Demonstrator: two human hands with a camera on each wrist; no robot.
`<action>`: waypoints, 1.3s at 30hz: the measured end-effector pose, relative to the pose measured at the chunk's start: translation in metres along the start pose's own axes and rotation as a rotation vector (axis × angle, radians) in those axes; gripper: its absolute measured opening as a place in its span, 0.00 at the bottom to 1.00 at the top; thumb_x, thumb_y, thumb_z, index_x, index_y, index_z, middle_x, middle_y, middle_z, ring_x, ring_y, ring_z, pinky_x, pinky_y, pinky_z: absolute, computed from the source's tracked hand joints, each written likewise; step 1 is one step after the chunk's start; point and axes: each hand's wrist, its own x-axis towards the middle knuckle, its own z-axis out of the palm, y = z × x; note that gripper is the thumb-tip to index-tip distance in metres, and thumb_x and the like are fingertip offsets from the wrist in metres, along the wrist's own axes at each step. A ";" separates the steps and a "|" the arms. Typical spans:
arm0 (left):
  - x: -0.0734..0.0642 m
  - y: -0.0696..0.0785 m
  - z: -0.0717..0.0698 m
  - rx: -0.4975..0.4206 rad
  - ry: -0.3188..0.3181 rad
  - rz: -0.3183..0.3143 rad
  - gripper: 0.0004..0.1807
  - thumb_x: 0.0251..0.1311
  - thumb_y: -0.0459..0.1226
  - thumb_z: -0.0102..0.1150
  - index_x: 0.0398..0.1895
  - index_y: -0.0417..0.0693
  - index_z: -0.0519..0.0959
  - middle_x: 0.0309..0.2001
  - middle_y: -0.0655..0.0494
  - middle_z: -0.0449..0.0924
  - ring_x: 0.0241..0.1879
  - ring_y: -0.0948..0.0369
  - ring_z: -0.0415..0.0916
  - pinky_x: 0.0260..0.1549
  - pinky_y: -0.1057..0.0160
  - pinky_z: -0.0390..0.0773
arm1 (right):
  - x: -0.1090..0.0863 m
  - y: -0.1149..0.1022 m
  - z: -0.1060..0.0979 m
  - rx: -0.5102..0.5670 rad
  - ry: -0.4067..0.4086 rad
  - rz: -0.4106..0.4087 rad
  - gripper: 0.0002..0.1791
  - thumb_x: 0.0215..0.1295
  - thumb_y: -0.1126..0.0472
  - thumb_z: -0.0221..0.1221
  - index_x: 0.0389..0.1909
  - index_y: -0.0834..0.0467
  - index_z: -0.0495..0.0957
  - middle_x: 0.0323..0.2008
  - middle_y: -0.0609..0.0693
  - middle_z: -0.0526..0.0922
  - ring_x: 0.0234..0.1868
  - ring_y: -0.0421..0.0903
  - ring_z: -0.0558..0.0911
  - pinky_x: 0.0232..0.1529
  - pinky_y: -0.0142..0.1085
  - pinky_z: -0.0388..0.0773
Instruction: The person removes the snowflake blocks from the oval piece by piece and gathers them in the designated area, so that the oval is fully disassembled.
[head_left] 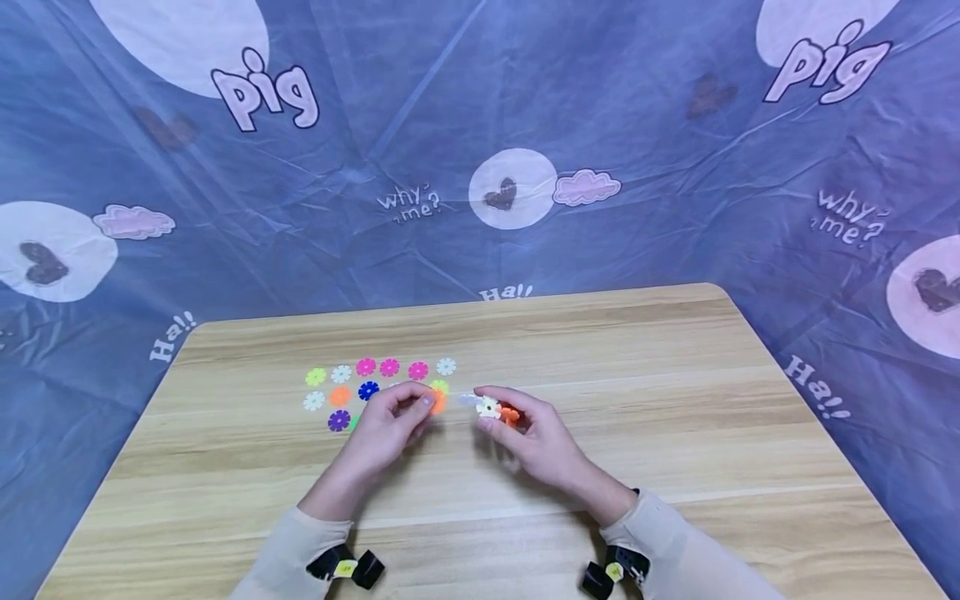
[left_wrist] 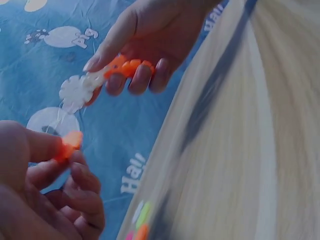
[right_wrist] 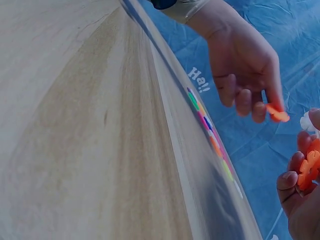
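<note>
My left hand (head_left: 386, 425) pinches an orange notched plastic disc (head_left: 438, 402) between thumb and index finger. To its right, my right hand (head_left: 543, 437) grips a short chain of joined discs, with white discs (left_wrist: 75, 92) at the end pointing left and orange discs (left_wrist: 131, 67) by the fingers. Part of the chain is hidden by the right fingers in the head view. The two hands are held above the table, a small gap apart, and the left hand's orange disc does not touch the chain.
Loose discs lie flat in rows on the wooden table (head_left: 637, 358), left of centre: pink (head_left: 389, 367), dark blue (head_left: 368, 390), purple (head_left: 339, 420), orange (head_left: 340, 396) and others. My left hand covers some. A blue printed cloth (head_left: 360, 217) hangs behind the table.
</note>
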 end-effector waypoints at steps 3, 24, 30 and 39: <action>-0.001 0.000 -0.006 0.122 0.003 0.011 0.09 0.79 0.32 0.56 0.50 0.41 0.85 0.30 0.47 0.79 0.27 0.57 0.74 0.24 0.67 0.74 | 0.000 0.000 0.000 -0.002 0.005 0.016 0.24 0.74 0.63 0.67 0.69 0.60 0.80 0.57 0.60 0.88 0.44 0.38 0.84 0.47 0.30 0.85; 0.015 -0.011 -0.001 0.493 -0.065 -0.014 0.20 0.70 0.27 0.65 0.63 0.42 0.82 0.30 0.59 0.87 0.28 0.62 0.82 0.33 0.62 0.80 | 0.002 -0.001 -0.003 -0.040 -0.013 0.056 0.25 0.76 0.60 0.66 0.70 0.59 0.79 0.63 0.59 0.86 0.47 0.39 0.85 0.48 0.31 0.85; 0.020 -0.012 0.001 0.529 -0.089 -0.019 0.19 0.70 0.28 0.66 0.62 0.40 0.82 0.26 0.59 0.85 0.25 0.61 0.80 0.33 0.62 0.78 | 0.001 0.000 -0.001 -0.019 -0.025 0.063 0.25 0.75 0.60 0.67 0.70 0.58 0.80 0.60 0.60 0.87 0.40 0.39 0.84 0.40 0.31 0.85; 0.022 -0.008 0.002 0.563 -0.103 -0.023 0.22 0.69 0.32 0.67 0.65 0.40 0.81 0.27 0.58 0.83 0.25 0.61 0.78 0.31 0.62 0.76 | 0.000 0.003 -0.002 -0.004 -0.027 0.091 0.23 0.76 0.60 0.66 0.69 0.58 0.81 0.57 0.60 0.87 0.43 0.39 0.83 0.43 0.30 0.84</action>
